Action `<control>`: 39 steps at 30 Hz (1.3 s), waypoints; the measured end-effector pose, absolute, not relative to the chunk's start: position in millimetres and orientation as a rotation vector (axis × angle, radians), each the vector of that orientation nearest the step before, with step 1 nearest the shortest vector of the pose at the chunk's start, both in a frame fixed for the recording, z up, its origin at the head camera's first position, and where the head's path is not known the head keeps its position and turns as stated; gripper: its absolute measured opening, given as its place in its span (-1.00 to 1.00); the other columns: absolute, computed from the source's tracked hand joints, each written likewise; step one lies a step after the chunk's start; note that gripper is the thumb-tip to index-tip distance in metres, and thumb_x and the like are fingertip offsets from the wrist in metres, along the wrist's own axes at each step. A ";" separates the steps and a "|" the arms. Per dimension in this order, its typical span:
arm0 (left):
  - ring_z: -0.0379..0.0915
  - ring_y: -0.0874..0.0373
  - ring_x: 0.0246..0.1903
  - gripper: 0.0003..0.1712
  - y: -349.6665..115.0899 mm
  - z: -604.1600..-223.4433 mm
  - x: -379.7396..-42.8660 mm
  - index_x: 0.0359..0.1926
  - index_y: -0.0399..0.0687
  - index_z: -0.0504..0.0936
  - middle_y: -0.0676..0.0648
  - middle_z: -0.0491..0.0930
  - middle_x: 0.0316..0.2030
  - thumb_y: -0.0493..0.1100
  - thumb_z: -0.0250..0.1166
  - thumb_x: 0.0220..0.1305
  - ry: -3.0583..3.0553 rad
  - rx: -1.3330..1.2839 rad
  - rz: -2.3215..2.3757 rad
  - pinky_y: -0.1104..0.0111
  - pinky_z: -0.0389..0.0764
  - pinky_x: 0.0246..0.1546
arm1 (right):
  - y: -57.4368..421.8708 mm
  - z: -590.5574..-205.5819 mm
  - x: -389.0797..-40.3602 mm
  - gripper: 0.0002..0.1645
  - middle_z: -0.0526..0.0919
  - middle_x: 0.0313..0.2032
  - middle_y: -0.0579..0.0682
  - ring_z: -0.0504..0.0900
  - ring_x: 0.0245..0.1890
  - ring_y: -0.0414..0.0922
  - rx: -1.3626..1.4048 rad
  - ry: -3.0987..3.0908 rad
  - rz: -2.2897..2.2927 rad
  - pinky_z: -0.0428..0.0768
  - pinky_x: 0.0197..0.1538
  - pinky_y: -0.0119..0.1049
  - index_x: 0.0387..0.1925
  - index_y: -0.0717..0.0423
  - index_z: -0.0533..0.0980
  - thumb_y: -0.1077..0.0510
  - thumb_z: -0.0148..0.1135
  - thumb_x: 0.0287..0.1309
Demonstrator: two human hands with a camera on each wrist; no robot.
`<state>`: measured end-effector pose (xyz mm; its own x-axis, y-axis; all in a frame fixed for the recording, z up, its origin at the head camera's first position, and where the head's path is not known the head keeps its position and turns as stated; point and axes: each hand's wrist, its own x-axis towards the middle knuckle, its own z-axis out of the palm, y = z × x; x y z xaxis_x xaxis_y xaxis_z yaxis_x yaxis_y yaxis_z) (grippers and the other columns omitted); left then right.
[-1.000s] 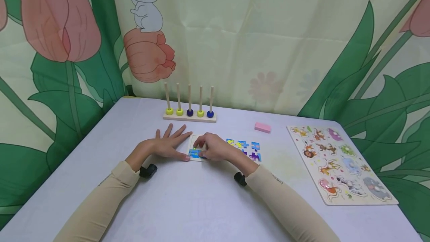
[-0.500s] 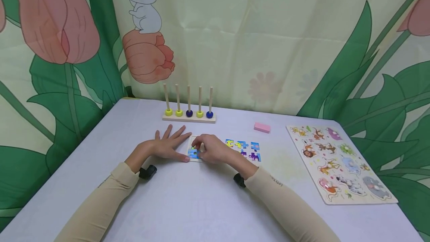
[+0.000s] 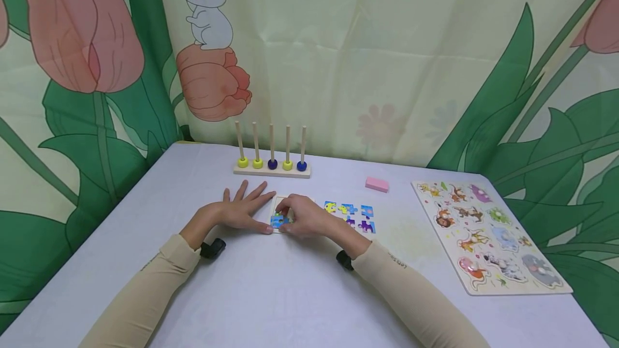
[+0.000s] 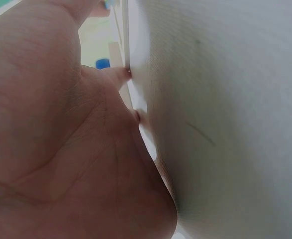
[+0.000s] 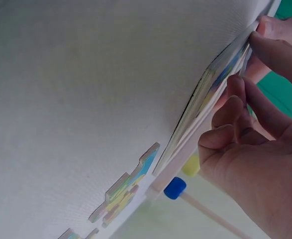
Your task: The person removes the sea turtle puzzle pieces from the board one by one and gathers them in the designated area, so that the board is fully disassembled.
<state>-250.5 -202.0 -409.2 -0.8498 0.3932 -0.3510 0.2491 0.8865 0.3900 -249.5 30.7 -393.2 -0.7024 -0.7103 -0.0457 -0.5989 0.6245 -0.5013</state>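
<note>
A small light wooden puzzle tray (image 3: 273, 207) lies flat on the table between both hands, with blue jigsaw pieces (image 3: 278, 221) in its lower left part. My left hand (image 3: 240, 212) spreads its fingers on the table, index fingertip and thumb tip at the tray's left edge. Over the tray, my right hand (image 3: 307, 216) bends its fingers and pinches a jigsaw piece between thumb and index finger, largely covered by the hand. From the right wrist, the thumb tip (image 5: 257, 40) shows right at the tray's edge. Palm fills much of the left wrist view.
Loose blue, yellow and purple jigsaw pieces (image 3: 349, 209) lie right of the tray. Behind it stands a peg rack (image 3: 271, 171) with yellow and blue beads. A pink block (image 3: 377, 184) sits at the back; a wooden animal puzzle board (image 3: 476, 278) lies at the right.
The right thumb has shifted slightly left and down over the blue pieces, its fingers staying bent over the tray. The left hand has kept its place at the tray's edge.
</note>
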 end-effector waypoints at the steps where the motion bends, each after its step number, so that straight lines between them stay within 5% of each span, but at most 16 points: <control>1: -0.78 -0.44 0.65 0.34 -202.0 -408.4 -250.1 0.73 0.25 -0.07 -0.09 -0.45 0.75 0.66 0.28 0.13 2.625 0.473 0.464 -0.59 -0.62 0.40 | 30.5 -393.4 -249.5 -0.50 0.74 -0.05 0.05 0.61 -0.08 -0.12 -1.070 2.610 -0.677 0.61 0.15 -0.19 0.18 0.21 0.65 0.17 0.51 0.23; 39: -0.74 -0.46 0.65 0.26 -198.1 -409.4 -251.1 0.73 0.25 -0.08 -0.11 -0.42 0.75 0.58 0.27 0.23 2.650 0.438 0.412 -0.60 -0.56 0.42 | 86.4 -389.4 -235.5 -0.57 0.72 -0.15 0.00 0.55 -0.23 -0.11 -0.872 2.660 -0.860 0.54 -0.12 -0.34 0.08 0.17 0.66 0.13 0.45 0.19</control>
<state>-251.1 -198.1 -409.4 -0.8616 0.3626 -0.3551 0.2378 0.9065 0.3488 -235.5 86.4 -389.4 -0.8021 -0.5969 -0.0189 -0.4728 0.6540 -0.5906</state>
